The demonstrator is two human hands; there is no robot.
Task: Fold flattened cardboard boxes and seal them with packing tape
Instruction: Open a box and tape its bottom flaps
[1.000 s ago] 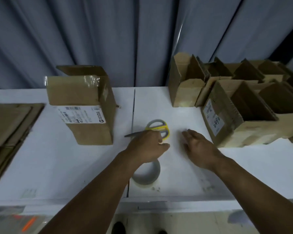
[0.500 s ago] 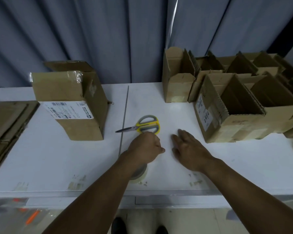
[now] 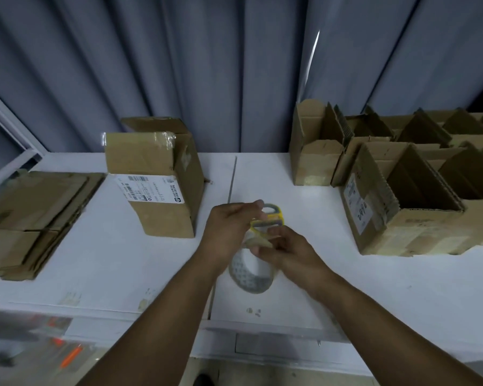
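Head view: above the front middle of the white tabletop [image 3: 374,288], the left hand [image 3: 229,232] grips a clear packing-tape roll [image 3: 251,274] while the right hand [image 3: 287,252] pinches its rim. They seem to be hunting the loose end; next, peel a strip for the brown cardboard box [image 3: 156,185] back-left.

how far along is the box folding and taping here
Done, it seems: erected brown cardboard boxes stand at the right, tops open; a labelled brown box left of centre carries clear tape on top. In hand: left hand and right hand both grip the clear packing tape roll, yellow-handled scissors lying behind. Left: the stack of flattened brown cardboard at far left.
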